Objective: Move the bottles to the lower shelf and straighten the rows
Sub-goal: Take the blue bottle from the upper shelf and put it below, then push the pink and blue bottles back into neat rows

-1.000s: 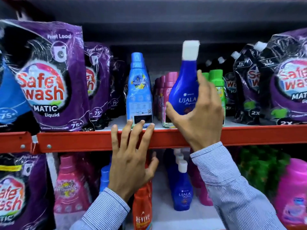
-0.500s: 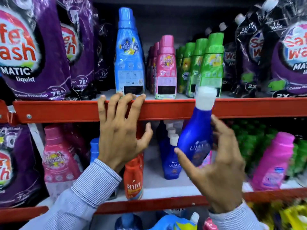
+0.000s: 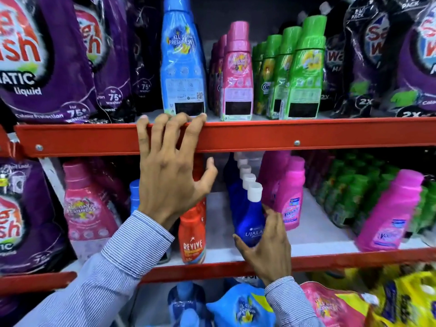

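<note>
Big purple Safewash pouches (image 3: 44,55) fill the upper shelf's left end, with more at its right end, framing the bottles between them. Along that upper shelf's red front edge (image 3: 306,135) stand a tall blue fabric-conditioner bottle (image 3: 181,64), a pink row (image 3: 237,74) and a green row (image 3: 304,69), all upright and faced forward. Down on the lower shelf (image 3: 313,223), pink Vanish bottles (image 3: 289,197) lean a little, so there is straightening left to do, I'd say. The left hand (image 3: 172,175) hooks its fingers over the upper shelf's front edge, clenched on the lip, likely to steady the reach. The right hand (image 3: 266,246) wraps thumb and fingers round the base of the blue Ujala bottle (image 3: 250,220), grasping it at the lower shelf's front edge, heading a white-capped row running back. It tilts slightly, looking not quite settled. Just left stands an orange Revive bottle (image 3: 192,237).
</note>
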`<state>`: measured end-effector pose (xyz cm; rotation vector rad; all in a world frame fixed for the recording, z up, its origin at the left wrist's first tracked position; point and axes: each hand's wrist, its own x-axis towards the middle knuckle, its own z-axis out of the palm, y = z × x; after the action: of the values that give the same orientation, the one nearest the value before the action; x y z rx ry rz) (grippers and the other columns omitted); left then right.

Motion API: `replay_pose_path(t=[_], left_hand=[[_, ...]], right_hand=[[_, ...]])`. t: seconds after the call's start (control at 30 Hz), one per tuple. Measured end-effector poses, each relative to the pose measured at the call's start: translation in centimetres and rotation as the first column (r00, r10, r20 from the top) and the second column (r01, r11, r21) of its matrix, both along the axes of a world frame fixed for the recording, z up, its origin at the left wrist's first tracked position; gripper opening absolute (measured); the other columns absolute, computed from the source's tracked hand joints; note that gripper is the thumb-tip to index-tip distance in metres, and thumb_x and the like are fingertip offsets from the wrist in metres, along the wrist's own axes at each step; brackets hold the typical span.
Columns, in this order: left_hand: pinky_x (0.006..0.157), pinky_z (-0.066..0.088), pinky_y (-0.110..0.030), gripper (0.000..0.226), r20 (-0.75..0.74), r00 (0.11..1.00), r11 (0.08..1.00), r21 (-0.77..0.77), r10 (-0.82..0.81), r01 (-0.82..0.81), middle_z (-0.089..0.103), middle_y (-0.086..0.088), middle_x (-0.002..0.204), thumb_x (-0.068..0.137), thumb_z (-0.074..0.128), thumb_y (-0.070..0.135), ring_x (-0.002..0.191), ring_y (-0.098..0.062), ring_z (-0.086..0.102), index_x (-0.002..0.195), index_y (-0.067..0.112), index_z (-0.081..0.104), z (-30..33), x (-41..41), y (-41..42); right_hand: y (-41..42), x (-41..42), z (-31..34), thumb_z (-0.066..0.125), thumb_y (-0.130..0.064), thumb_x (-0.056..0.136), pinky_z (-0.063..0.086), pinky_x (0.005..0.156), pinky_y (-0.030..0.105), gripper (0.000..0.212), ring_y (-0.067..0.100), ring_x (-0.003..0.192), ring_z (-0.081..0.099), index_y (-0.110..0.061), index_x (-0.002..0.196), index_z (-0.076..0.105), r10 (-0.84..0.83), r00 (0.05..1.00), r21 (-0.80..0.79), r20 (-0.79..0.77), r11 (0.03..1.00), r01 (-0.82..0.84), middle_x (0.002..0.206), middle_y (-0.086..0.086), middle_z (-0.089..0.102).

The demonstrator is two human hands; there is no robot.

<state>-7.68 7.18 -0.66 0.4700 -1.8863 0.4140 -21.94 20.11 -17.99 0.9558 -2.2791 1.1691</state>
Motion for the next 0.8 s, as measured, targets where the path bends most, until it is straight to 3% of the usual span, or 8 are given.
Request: replay_pose_path(t=[0.27,0.4,0.47,0.57,0.7,0.8], left_hand=[[0.128,0.015,-0.065,0.074,-0.008,0.999,0.998,0.038,-0.046,0.046,0.056,-0.016,0.149,0.085,0.069,0.042,0.146,-0.041,0.045,0.152,0.013,0.052,-0.4,0.0,0.8],[0.126,0.023,-0.066,0.071,-0.078,0.98,0.98,0.055,-0.186,0.19,0.044,-0.021,0.162,0.085,0.069,0.036,0.154,-0.046,0.033,0.151,0.015,0.053,-3.3,0.0,2.9],[0.122,0.03,-0.066,0.065,-0.061,0.957,0.956,0.061,-0.282,0.286,0.046,-0.022,0.159,0.085,0.068,0.034,0.152,-0.045,0.037,0.147,0.016,0.056,-6.4,-0.4,4.5],[0.118,0.038,-0.061,0.061,0.032,0.921,0.91,0.172,-0.389,0.378,0.055,-0.018,0.152,0.084,0.067,0.034,0.144,-0.038,0.047,0.142,0.018,0.054,-12.0,-1.8,6.4],[0.111,0.044,-0.056,0.066,0.285,0.84,0.874,0.309,-0.462,0.376,0.062,-0.014,0.144,0.082,0.063,0.039,0.135,-0.034,0.054,0.144,0.018,0.053,-18.6,-4.2,8.4],[0.113,0.038,-0.051,0.07,0.423,0.765,0.864,0.36,-0.487,0.351,0.062,-0.013,0.144,0.083,0.065,0.04,0.131,-0.035,0.061,0.147,0.017,0.051,-21.1,-6.1,9.6]], right_hand=[[0.2,-0.6,-0.6,0.09,-0.05,0.06,0.056,0.085,0.039,0.091,0.027,0.114,0.058,-0.016,0.131,0.044,0.03,0.999,-0.022,0.024,0.999,-0.029,0.125,0.004,0.057],[1.4,-1.0,-1.1,0.086,-0.053,0.065,0.053,0.093,0.033,0.09,0.02,0.121,0.055,-0.022,0.136,0.04,0.121,0.992,-0.029,0.047,0.992,-0.119,0.131,-0.002,0.052],[2.5,-1.2,-1.5,0.082,-0.054,0.071,0.047,0.099,0.026,0.086,0.019,0.124,0.053,-0.021,0.138,0.04,0.143,0.989,-0.042,0.028,0.989,-0.142,0.135,-0.001,0.052],[5.1,-1.8,-2.0,0.071,-0.054,0.082,0.046,0.1,0.029,0.069,0.02,0.121,0.055,-0.018,0.136,0.046,0.108,0.994,-0.09,0.009,0.99,-0.107,0.132,0.001,0.054],[8.8,-4.0,-2.9,0.063,-0.044,0.086,0.041,0.104,0.029,0.055,0.027,0.12,0.055,-0.015,0.131,0.049,-0.01,1.0,-0.135,0.007,0.991,0.011,0.128,0.007,0.056],[11.5,-6.1,-3.2,0.062,-0.042,0.086,0.038,0.106,0.034,0.054,0.031,0.12,0.051,-0.011,0.129,0.049,-0.12,0.992,-0.158,0.024,0.98,0.122,0.128,0.011,0.056]])
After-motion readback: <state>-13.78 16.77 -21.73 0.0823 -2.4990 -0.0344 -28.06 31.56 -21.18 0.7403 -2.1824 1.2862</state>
